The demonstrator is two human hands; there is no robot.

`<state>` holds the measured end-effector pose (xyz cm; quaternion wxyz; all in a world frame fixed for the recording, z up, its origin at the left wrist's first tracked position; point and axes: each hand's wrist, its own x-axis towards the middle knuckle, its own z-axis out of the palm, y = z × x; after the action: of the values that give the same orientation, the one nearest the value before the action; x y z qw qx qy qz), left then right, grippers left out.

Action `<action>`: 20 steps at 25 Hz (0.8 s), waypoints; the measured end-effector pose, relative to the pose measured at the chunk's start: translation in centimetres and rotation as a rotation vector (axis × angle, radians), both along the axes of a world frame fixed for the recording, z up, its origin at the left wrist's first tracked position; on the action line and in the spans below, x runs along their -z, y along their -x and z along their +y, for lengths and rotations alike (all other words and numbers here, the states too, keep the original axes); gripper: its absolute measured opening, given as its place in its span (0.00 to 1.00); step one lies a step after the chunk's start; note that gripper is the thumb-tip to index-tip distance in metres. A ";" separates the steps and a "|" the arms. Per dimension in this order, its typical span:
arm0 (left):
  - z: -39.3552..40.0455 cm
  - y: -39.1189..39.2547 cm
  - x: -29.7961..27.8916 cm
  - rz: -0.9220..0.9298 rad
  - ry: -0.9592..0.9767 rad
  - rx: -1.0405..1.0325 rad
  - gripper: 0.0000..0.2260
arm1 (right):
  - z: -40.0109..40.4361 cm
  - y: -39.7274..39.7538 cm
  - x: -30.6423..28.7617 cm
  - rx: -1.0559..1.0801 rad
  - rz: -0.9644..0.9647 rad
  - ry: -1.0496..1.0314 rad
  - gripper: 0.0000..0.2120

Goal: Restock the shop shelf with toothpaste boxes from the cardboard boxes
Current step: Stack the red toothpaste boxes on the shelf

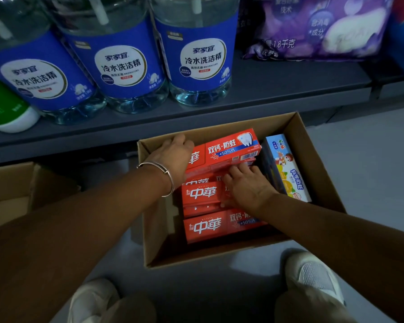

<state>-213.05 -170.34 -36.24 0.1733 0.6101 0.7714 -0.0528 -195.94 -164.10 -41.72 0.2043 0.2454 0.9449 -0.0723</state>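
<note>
Left hand point(175, 157) fingers curl over the raised red toothpaste box point(229, 148); right hand point(247, 185) fingers press flat on stacked boxes inside the cardboard box point(322, 169); light, stiff, crushable; best gripped along its long edges.

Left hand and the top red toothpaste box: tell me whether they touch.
Touching. The head view shows the left hand gripping the left end of the raised red toothpaste box, its fingers curled over the box's far edge inside the cardboard box.
</note>
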 end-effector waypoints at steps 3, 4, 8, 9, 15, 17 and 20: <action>0.1 0.3 0.2 0.016 -0.001 0.001 0.24 | -0.1 -0.3 0.4 -0.053 0.006 -0.022 0.25; 0.2 0.4 0.1 0.027 -0.002 0.013 0.24 | -0.1 -0.4 0.3 -0.054 0.016 -0.037 0.24; 0.0 0.8 -1.3 0.039 -0.002 0.025 0.27 | -0.7 -0.4 -0.8 -0.086 0.082 -0.100 0.25; -0.2 0.9 -2.2 0.038 -0.004 0.021 0.27 | -1.0 -0.6 -1.6 -0.102 0.095 -0.108 0.26; -2.2 0.6 -11.2 0.121 -0.115 0.034 0.25 | -2.5 -1.6 -9.9 -0.201 0.197 -0.245 0.28; -3.3 0.5 -15.1 0.143 -0.163 0.025 0.26 | -2.5 -1.9 -13.9 -0.231 0.297 -0.341 0.31; -5.0 0.4 -21.7 0.209 -0.253 0.023 0.26 | -2.9 -2.4 -20.0 -0.258 0.424 -0.439 0.30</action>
<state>-213.41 -175.31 -14.51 0.0135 0.6268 0.7788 -0.0205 -193.53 -166.95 -21.77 -0.0471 0.1414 0.9827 0.1099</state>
